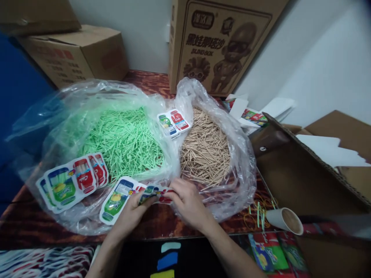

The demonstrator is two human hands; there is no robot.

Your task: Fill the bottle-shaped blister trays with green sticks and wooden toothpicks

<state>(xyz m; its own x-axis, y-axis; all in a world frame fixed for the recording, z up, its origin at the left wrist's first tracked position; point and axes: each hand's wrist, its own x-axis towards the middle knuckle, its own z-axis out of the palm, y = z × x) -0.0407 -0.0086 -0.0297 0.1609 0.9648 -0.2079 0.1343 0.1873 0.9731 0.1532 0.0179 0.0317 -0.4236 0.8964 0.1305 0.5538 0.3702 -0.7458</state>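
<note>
Near the table's front edge, my left hand and my right hand both grip a small printed packet with green-blue and red pictures. The fingers cover much of it. Just left of it, partly behind my left hand, lies a can-printed packet. Farther left, several overlapping packets with green and red can pictures rest on clear plastic. A heap of thin green sticks fills one open plastic bag, and a heap of brown sticks fills another. Between the heaps lies another packet.
A tall printed carton stands at the back, a smaller cardboard box at the back left. An open carton holding white card is on the right. A paper cup lies tipped beside rubber bands and loose green sticks.
</note>
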